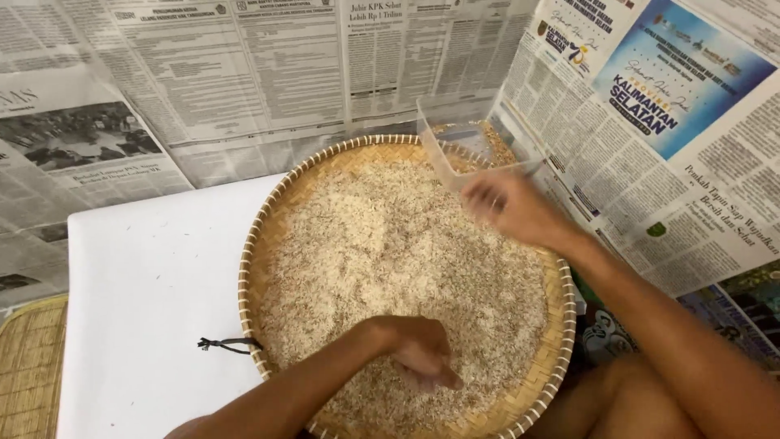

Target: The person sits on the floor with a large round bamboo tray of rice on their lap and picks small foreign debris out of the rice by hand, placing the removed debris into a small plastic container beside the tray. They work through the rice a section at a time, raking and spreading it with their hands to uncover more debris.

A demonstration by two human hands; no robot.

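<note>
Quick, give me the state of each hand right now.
Left hand: fingers curled, resting in the rice on the woven tray; whether it pinches any grains cannot be told.
Right hand: blurred, closed on the clear plastic container.

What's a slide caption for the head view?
Left hand in rice on woven tray; right hand at clear container.

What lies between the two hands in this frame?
In the head view, only loose rice spread over the round woven tray lies between the left hand and the right hand; nothing else sits there.
</note>
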